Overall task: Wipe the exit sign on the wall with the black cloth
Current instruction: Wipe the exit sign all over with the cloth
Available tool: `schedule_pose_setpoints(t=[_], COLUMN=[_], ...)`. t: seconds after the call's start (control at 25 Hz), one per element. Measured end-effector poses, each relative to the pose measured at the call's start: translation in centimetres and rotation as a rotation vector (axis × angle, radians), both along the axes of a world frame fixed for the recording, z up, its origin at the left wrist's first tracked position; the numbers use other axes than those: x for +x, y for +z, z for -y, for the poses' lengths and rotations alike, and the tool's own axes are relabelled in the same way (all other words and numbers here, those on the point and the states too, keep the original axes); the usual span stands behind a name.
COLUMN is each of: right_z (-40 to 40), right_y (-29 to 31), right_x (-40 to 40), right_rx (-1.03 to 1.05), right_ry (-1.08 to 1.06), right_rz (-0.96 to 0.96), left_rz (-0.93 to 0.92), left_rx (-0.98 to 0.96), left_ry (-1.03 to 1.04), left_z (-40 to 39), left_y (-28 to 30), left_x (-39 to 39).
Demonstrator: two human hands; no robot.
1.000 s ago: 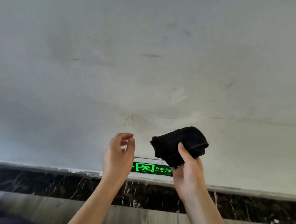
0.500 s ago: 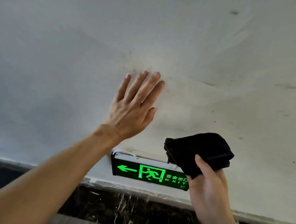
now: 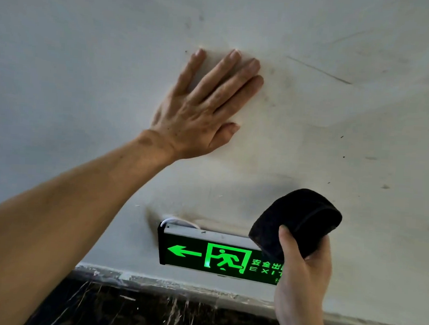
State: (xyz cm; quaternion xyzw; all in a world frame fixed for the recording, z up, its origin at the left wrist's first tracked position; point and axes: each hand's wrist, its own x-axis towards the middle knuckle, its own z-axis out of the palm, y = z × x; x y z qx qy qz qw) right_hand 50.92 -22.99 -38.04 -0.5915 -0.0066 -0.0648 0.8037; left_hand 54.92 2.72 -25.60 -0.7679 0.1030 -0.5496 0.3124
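Now the left hand [image 3: 201, 111] lies flat against the pale wall [image 3: 88, 66], its fingers [image 3: 228, 75] stretched out and a little apart, holding nothing; half a second ago it was pressed there in the same way, and a second ago it hung curled in front of the sign. Below and to the right of it, low on the wall and just above the dark marble skirting [image 3: 149, 311], the exit sign [image 3: 210, 256] glows green, with its arrow pointing left and a white cable [image 3: 177, 221] looping out at its top left corner. Everything looks larger and nearer than half a second ago. Further right, the right hand [image 3: 301, 280] grips the folded black cloth [image 3: 297, 222], thumb over the front and fingers closed behind it. The cloth sits at the sign's upper right corner and hides that end, much as before; I cannot tell whether it touches the sign.
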Motion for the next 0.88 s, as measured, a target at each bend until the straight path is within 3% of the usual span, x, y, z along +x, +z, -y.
schedule_pose_setpoints(t=[0.24, 0.32, 0.6, 0.88], right_z=[-6.2, -8.3, -12.7, -12.2], right_y=[-1.4, -2.9, -9.3, -8.9], right_x=[-0.9, -0.8, -1.7, -1.8], right_rx=[-0.479, -0.594, -1.098, -1.362], right_ry=[-0.161, -0.150, 0.116, 0.228], right_rz=[0.677, 0.823, 1.013, 1.040], left_rz=[-0.004, 0.010, 0.042, 0.044], left_rx=[-0.005, -0.006, -0.018, -0.012], left_ry=[-0.019, -0.025, -0.040, -0.009], left_z=[0.2, 0.3, 0.4, 0.5], left_y=[0.1, 0.1, 0.1, 0.2], left_x=[-0.2, -0.1, 0.2, 0.1])
